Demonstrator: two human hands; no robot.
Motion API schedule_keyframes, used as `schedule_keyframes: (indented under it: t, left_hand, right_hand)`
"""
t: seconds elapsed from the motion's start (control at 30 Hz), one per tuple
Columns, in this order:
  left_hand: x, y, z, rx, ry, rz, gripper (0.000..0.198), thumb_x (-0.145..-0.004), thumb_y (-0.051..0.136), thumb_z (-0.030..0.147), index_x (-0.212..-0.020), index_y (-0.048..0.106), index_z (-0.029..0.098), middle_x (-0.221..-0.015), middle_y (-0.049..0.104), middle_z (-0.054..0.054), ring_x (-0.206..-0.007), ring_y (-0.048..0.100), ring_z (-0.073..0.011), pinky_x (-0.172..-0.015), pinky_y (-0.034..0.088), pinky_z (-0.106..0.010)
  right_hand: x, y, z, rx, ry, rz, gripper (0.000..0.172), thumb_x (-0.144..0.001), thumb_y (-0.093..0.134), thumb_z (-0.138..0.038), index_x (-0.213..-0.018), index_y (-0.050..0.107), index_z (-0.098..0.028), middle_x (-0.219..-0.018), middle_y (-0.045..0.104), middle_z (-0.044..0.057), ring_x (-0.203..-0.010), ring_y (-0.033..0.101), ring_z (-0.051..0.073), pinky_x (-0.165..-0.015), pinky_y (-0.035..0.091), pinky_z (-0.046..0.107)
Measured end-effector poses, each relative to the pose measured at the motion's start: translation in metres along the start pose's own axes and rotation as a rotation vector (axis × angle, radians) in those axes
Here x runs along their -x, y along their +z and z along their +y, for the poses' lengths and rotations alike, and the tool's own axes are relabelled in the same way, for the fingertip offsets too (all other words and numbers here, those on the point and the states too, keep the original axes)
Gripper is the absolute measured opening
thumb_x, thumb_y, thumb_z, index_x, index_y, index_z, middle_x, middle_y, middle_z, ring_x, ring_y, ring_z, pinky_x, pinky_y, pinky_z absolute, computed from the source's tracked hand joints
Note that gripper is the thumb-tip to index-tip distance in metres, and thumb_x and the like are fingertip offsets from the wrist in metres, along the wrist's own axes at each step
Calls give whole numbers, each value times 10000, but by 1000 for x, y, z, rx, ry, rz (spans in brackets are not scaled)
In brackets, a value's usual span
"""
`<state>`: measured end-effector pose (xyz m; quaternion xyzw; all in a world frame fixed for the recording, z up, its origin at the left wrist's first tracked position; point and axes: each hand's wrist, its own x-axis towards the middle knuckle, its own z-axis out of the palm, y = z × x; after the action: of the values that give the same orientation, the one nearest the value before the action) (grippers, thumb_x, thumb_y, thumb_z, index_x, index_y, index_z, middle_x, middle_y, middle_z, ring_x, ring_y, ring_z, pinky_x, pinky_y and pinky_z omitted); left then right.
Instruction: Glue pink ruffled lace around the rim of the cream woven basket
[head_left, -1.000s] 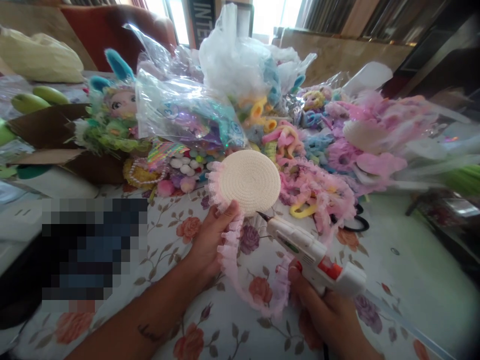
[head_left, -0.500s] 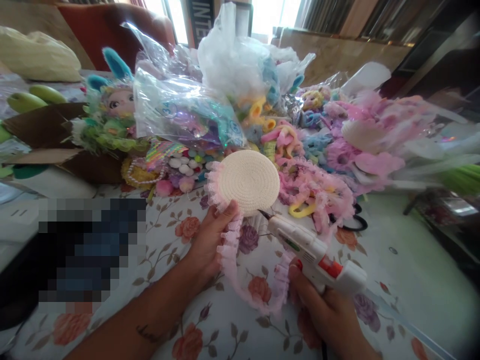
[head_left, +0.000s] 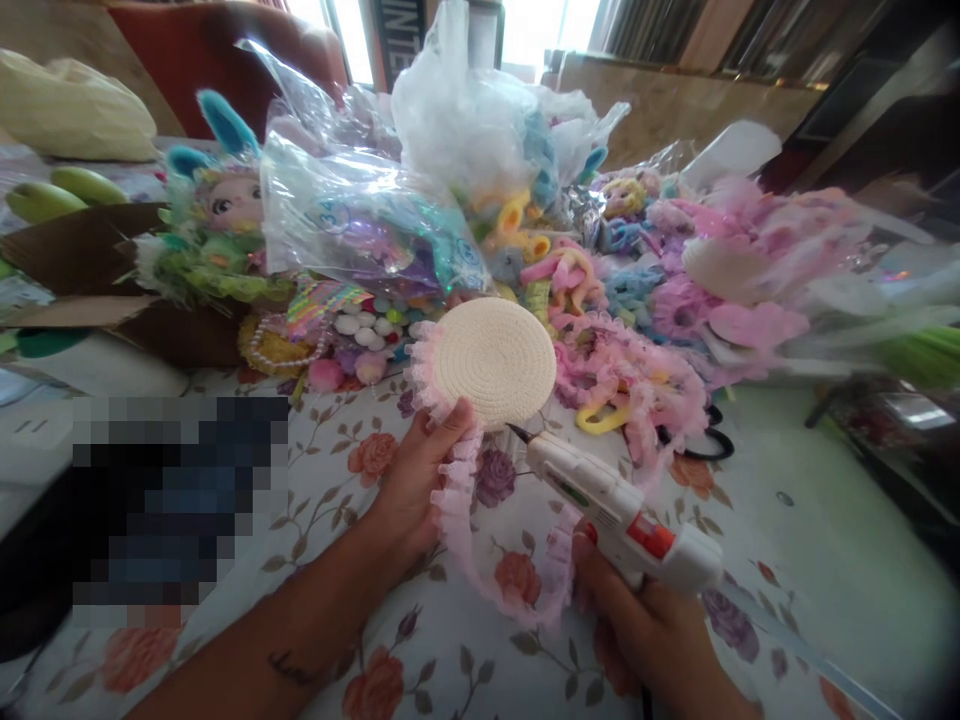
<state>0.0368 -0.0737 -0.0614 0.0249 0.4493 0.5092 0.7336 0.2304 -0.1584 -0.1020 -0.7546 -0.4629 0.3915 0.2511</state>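
My left hand [head_left: 416,485] pinches the lower edge of a round cream woven disc [head_left: 495,360] held upright over the table. Pink ruffled lace trim [head_left: 461,505] is fixed along the disc's left edge and hangs down in a loop below it. My right hand [head_left: 645,630] grips a white hot glue gun [head_left: 622,520] with an orange trigger. Its dark nozzle points up-left and sits just below the disc's bottom edge.
A heap of pink, yellow and blue hair accessories [head_left: 622,320] and clear plastic bags [head_left: 360,220] fills the table behind the disc. A doll with blue ears [head_left: 225,210] stands at the left. The floral tablecloth [head_left: 360,620] lies under my arms. A pixelated patch [head_left: 180,500] sits at the left.
The disc, both hands and the glue gun have shifted slightly left in view. The nozzle stays just under the disc's lower edge.
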Motion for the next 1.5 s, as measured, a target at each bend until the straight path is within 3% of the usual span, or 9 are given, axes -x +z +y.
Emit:
schedule_keyframes:
  t: [0.1, 0.23, 0.47, 0.67, 0.8, 0.97, 1.37, 1.5]
  left_hand:
    - [0, 2, 0, -3, 58, 87, 403, -747, 834, 242, -733, 433, 200, -500, 470, 111, -305, 394, -12, -300, 250, -121]
    - [-1, 1, -1, -22, 107, 42, 402, -737, 841, 249, -756, 442, 202, -516, 471, 106, -338, 408, -19, -318, 286, -125]
    - [-1, 1, -2, -16, 104, 45, 378, -762, 821, 236, -748, 445, 201, -513, 463, 100, -341, 408, -23, -317, 257, -125]
    - [1, 4, -1, -7, 41, 102, 313, -881, 695, 209, -729, 421, 200, -500, 457, 96, -300, 348, -12, -298, 218, -133]
    - [-2, -1, -3, -25, 137, 38, 343, -791, 793, 227, -758, 453, 198, -530, 494, 90, -368, 442, -32, -352, 330, -130]
    - [-2, -1, -3, -39, 102, 58, 447, -677, 880, 276, -754, 447, 201, -520, 472, 109, -340, 400, -18, -320, 266, -128]
    - [-5, -3, -3, -40, 125, 34, 446, -677, 881, 283, -736, 448, 194, -532, 467, 99, -358, 407, -25, -329, 278, -135]
    - [-2, 0, -2, -46, 107, 47, 439, -682, 878, 277, -743, 451, 194, -528, 463, 103, -339, 403, -19, -315, 271, -126]
  right_hand:
    - [-4, -3, -2, -12, -75, 9, 484, -779, 603, -674, -593, 566, -228, -567, 657, 65, -628, 683, 235, -428, 464, 239]
    - [-7, -6, -3, -22, -145, 6, 493, -813, 575, -655, -566, 524, -231, -565, 639, 63, -600, 656, 217, -459, 483, 252]
    - [-4, -3, 0, -1, -71, 7, 469, -796, 595, -665, -624, 590, -228, -597, 674, 69, -649, 690, 237, -436, 465, 233]
    - [-4, -4, -3, 1, -68, 12, 465, -795, 595, -648, -587, 556, -234, -567, 659, 63, -636, 685, 235, -450, 476, 241]
    - [-6, -7, -5, 0, -95, 17, 485, -817, 568, -634, -542, 514, -238, -514, 623, 50, -566, 652, 214, -452, 477, 251]
    - [-3, -5, -3, 21, -58, -2, 460, -798, 585, -651, -593, 571, -240, -525, 643, 49, -605, 686, 235, -432, 466, 243]
    - [-6, -6, -5, 26, -77, 54, 432, -790, 592, -618, -587, 568, -237, -567, 659, 56, -583, 662, 227, -482, 483, 273]
    - [-4, -8, -7, 69, -18, 65, 411, -788, 596, -611, -582, 624, -256, -454, 584, 30, -541, 642, 239, -486, 478, 295]
